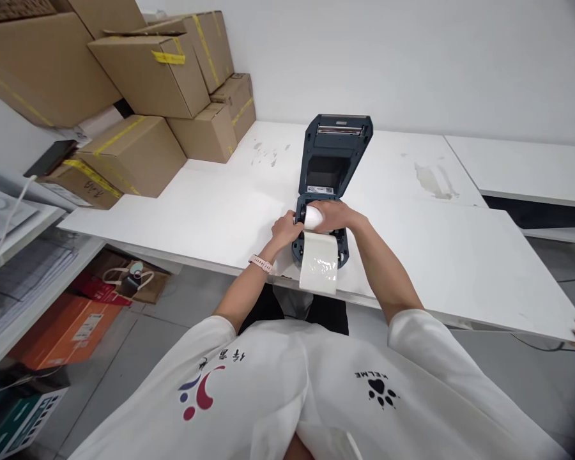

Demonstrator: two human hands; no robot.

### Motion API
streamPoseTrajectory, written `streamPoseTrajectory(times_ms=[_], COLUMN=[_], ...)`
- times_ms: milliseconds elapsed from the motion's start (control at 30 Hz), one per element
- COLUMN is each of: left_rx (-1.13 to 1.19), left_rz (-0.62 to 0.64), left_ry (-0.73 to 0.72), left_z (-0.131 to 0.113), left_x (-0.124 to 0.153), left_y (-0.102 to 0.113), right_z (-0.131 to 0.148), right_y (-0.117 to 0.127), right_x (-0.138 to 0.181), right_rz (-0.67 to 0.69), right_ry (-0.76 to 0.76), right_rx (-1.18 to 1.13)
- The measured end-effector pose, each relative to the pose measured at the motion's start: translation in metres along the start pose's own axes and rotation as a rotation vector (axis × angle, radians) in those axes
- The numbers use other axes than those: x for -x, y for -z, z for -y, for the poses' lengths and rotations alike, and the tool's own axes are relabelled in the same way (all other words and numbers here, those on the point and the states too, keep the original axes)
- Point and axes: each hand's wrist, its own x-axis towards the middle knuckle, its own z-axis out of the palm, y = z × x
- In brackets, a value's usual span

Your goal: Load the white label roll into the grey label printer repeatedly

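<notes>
A dark blue-grey label printer (335, 148) stands on the white table with its lid raised. Inside its body lies a white label roll (312, 218). My right hand (334, 214) reaches in from the right, its fingers wrapped over the roll. At the printer's left edge, my left hand (286, 229) has its fingers curled against the side, with the fingertips partly hidden. From the roll a glossy strip of white labels (319, 263) hangs out over the front of the printer and past the table's near edge.
Cardboard boxes (156, 73) with yellow tape are stacked at the back left. The white table (441, 255) runs along the wall, with worn patches on its top. A shelf (29, 281) is at the left, and an orange box (64, 329) sits below it.
</notes>
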Motion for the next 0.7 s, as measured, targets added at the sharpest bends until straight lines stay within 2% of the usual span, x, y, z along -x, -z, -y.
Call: streamPoseTrajectory(times_ms=[67, 167, 267, 367, 467, 533, 700], left_rx=[0.02, 0.033, 0.046, 0.044, 0.05, 0.05, 0.033], left_rz=[0.003, -0.004, -0.006, -0.006, -0.004, -0.001, -0.005], left_ry=[0.001, -0.002, 0.001, 0.02, 0.012, 0.017, 0.033], left_z=[0.001, 0.001, -0.001, -0.001, -0.001, 0.0, -0.001], left_x=[0.001, 0.002, 0.003, 0.002, 0.001, 0.001, 0.001], left_y=[0.0, 0.001, 0.001, 0.0, -0.001, -0.001, -0.001], right_z=[-0.008, -0.031, -0.064, -0.094, -0.109, -0.11, -0.098], right_y=[0.011, 0.014, -0.015, -0.062, -0.099, -0.111, -0.108], right_x=[0.025, 0.074, 0.109, 0.118, 0.117, 0.116, 0.114], right_rz=[-0.074, -0.299, -0.61, -0.768, -0.806, -0.803, -0.81], right_ry=[0.08, 0.137, 0.073, -0.086, -0.245, -0.337, -0.528], right_rx=[-0.202, -0.533, -0.803, -1.013, -1.084, -1.047, -0.912])
